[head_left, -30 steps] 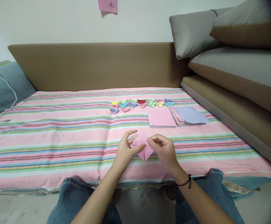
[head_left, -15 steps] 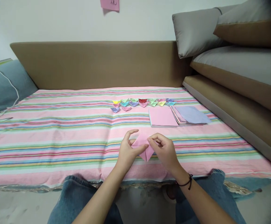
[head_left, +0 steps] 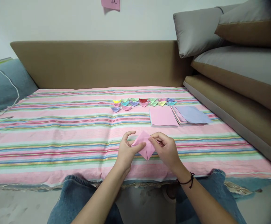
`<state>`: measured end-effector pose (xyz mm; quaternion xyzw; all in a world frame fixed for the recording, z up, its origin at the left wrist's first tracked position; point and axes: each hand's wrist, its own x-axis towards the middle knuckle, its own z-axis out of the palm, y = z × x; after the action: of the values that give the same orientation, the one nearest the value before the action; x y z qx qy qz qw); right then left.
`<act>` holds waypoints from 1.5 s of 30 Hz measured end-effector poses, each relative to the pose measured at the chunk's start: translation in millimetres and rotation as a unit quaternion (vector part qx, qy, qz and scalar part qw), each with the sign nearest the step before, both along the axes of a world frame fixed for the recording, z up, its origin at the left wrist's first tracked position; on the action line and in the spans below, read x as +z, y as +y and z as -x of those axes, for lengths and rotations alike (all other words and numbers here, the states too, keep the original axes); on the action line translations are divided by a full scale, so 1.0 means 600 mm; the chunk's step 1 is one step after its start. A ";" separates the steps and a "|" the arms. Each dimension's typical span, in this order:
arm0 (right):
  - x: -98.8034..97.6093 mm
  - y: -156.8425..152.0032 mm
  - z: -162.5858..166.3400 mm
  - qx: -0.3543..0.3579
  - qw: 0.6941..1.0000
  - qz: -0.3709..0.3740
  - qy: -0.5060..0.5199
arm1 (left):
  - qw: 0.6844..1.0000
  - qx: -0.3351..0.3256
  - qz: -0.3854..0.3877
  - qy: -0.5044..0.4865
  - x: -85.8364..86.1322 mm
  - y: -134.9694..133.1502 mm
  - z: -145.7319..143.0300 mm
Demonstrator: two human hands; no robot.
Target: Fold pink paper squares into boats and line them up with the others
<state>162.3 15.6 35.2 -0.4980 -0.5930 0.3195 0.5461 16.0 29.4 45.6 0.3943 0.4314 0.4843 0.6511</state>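
Note:
A pink folded paper (head_left: 144,144) is held between both hands just above the striped cloth (head_left: 56,137). My left hand (head_left: 126,151) pinches its left side with thumb and fingers, index finger raised. My right hand (head_left: 164,149) pinches the right side near the top fold. Behind them lie a pink paper stack (head_left: 163,117) and a fanned stack topped by a lilac sheet (head_left: 191,114). Further back, several small folded paper boats (head_left: 142,102) in mixed colours sit in two rows.
A brown padded backrest (head_left: 98,62) runs behind the cloth. Grey and brown cushions (head_left: 231,56) are piled at the right. A blue-grey pillow with a white cable (head_left: 2,84) lies at the left. A pink note (head_left: 110,3) hangs on the wall. My jeans-clad knees (head_left: 79,199) sit below.
The view shifted slightly. Both hands stay on the pink paper, which has tilted a little, with the right fingers working the top fold.

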 end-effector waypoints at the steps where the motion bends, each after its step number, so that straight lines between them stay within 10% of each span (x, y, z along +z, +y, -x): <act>1: 0.001 0.001 -0.002 -0.002 1.000 -0.001 0.002 | 1.000 0.001 0.004 -0.003 -0.001 0.001 0.002; 45: -0.007 0.008 -0.007 0.074 0.994 0.067 -0.033 | 0.994 -0.055 -0.073 0.059 0.002 0.003 0.014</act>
<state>166.2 20.2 30.8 -0.4985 -0.6235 0.3814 0.4662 7.8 31.4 46.5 0.4916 0.4099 0.4545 0.6195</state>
